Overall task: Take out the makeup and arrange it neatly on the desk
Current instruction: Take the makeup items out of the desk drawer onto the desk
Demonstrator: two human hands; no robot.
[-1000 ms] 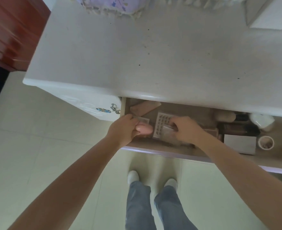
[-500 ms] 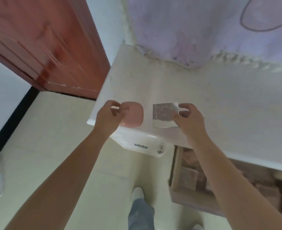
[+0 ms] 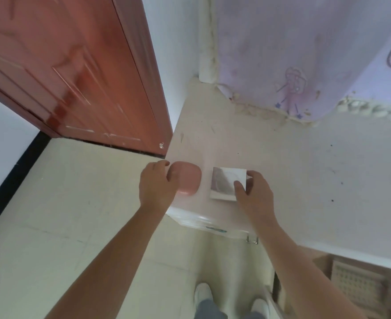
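A rounded pink compact (image 3: 186,180) lies on the white desk (image 3: 305,169) near its front left corner. My left hand (image 3: 156,184) grips its left side, thumb on top. Just to the right, a square silvery case (image 3: 224,183) sits on the desk, and my right hand (image 3: 256,195) pinches its right edge with thumb and fingers. The two items lie side by side, a small gap between them. The open drawer (image 3: 351,284) shows at the lower right with a perforated beige item inside.
A red-brown wooden door (image 3: 74,72) stands left of the desk. A lilac cloth with lace trim (image 3: 305,54) hangs over the back of the desk. Pale floor tiles and my shoes (image 3: 202,294) lie below.
Both hands lifted the pink compact and the silvery case out of the drawer and brought them onto the desk's left front corner. My view swung left and up.
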